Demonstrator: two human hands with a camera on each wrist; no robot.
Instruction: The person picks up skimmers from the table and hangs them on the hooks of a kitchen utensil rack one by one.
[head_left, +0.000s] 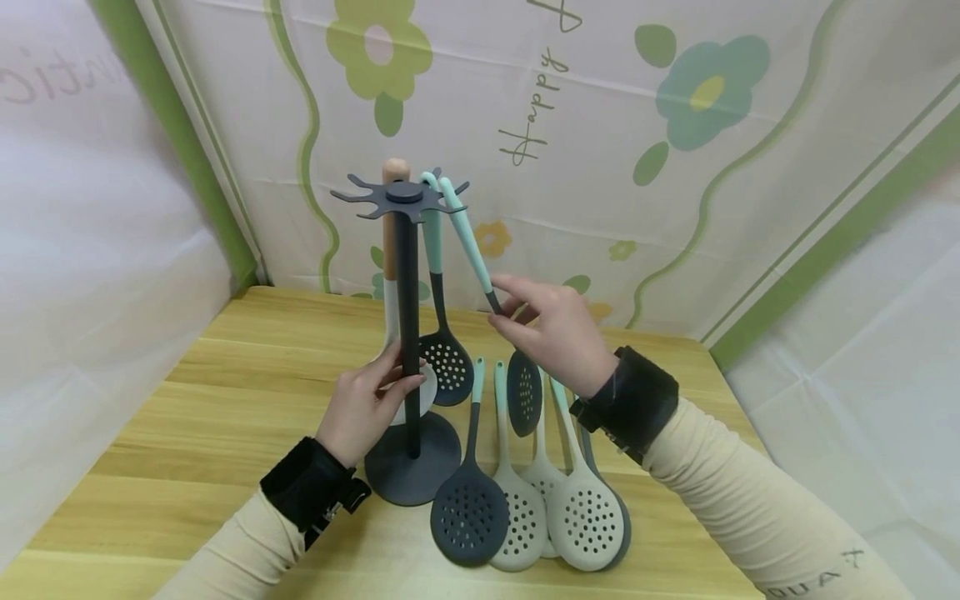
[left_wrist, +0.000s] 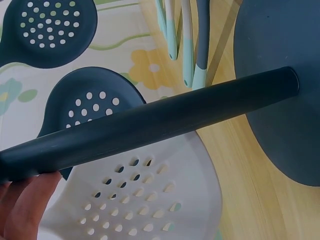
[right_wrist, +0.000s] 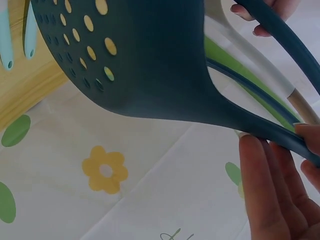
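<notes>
Gripping the stand [head_left: 407,292] with a curled left hand [head_left: 367,408], likely to steady it. Pinching a skimmer [head_left: 478,262] at the neck [head_left: 492,300] with the right hand [head_left: 551,329], probably to control its tilt, with handle end [head_left: 446,185] up at the stand's right side; cannot tell whether hooked.

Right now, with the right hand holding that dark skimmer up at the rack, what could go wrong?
The held skimmer leans with its handle end at the rack; whether it has caught is unclear, so it could drop onto the laid-out skimmers if the right hand lets go. It is close beside the hanging dark skimmer and might knock it. The left hand holds the post; should it let go early, a bump could shift the rack.
</notes>
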